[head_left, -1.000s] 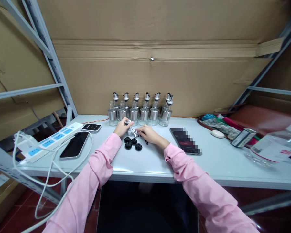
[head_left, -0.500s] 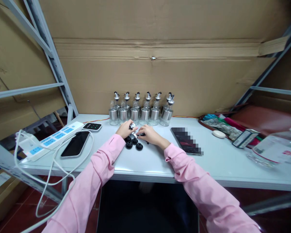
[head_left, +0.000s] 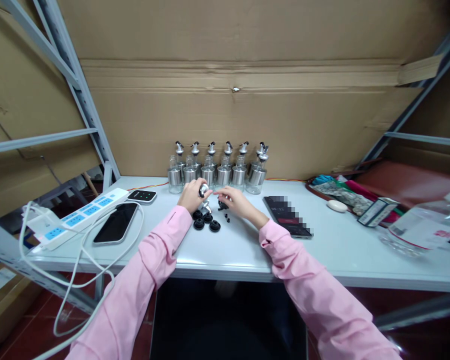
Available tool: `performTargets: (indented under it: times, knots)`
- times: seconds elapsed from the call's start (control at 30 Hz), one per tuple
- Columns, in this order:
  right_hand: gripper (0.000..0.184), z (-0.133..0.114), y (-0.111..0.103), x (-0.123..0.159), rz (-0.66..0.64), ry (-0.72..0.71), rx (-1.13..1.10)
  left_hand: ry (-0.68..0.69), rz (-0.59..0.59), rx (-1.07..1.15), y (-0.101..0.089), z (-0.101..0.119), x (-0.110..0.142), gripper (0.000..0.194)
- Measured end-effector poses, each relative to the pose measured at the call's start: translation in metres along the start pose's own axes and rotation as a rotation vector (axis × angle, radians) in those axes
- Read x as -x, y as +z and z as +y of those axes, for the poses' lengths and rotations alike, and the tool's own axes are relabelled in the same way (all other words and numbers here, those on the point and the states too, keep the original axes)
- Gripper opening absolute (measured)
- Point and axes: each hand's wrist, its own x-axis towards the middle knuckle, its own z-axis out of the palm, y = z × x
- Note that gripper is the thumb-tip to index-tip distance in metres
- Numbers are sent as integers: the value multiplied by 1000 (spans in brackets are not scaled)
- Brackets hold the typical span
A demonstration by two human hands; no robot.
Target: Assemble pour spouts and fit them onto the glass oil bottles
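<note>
My left hand (head_left: 191, 196) is closed around a silver-and-black bottle pourer top (head_left: 203, 190), held just above the table. Close by on its right, my right hand (head_left: 238, 201) has its forefinger stretched toward that top, fingers apart; nothing shows plainly between them. Loose silver pourer parts (head_left: 206, 206) lie beneath my left hand. In front of them sit several round black stoppers (head_left: 214, 226). Small black pieces (head_left: 222, 205) lie under my right fingers, partly hidden, with tinier black bits (head_left: 227, 219) nearer me.
Glass bottles with steel sleeves (head_left: 224, 176) stand in two rows behind my hands; the back row carries pourers. Left are a power strip (head_left: 78, 220), cables and a phone (head_left: 116, 223). Right are another phone (head_left: 287, 217), a white oval object (head_left: 336, 206), a small box (head_left: 378, 212) and a plastic jug (head_left: 416, 227).
My left hand has lifted the pourer top from among the silver parts and tilted it. My right hand has drawn away from those parts, uncovering the small black pieces.
</note>
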Motion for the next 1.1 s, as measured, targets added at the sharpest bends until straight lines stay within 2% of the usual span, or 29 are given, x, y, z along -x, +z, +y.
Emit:
performTargets:
  times: [0.1, 0.2, 0.33, 0.4, 0.53, 0.63, 0.77, 0.93, 1.1]
  knots:
    - [25, 6, -15, 4, -51, 104, 4, 89, 89, -22, -7, 11, 0, 20]
    - [22, 9, -27, 10, -136, 205, 5, 146, 106, -48, -9, 17, 1, 20]
    - [11, 2, -31, 12, -239, 361, -82, 162, 149, -36, -9, 17, 1, 19]
    - [9, -1, -29, 12, -285, 380, -123, 161, 176, -28, -10, 15, 0, 18]
    - [18, -1, -24, 12, -363, 291, -123, 161, 199, -19, -11, 13, 0, 20]
    - [23, 2, -20, 12, -290, 209, -34, 158, 207, -2, -11, 14, 1, 22]
    - [16, 3, -13, 10, -158, 102, 56, 153, 198, -3, -12, 15, 1, 21]
    - [13, 4, 0, 8, -172, 42, 151, 141, 186, -8, -12, 16, 0, 21]
    - [6, 3, 6, 7, -184, 21, 143, 127, 171, -8, -12, 15, 0, 21]
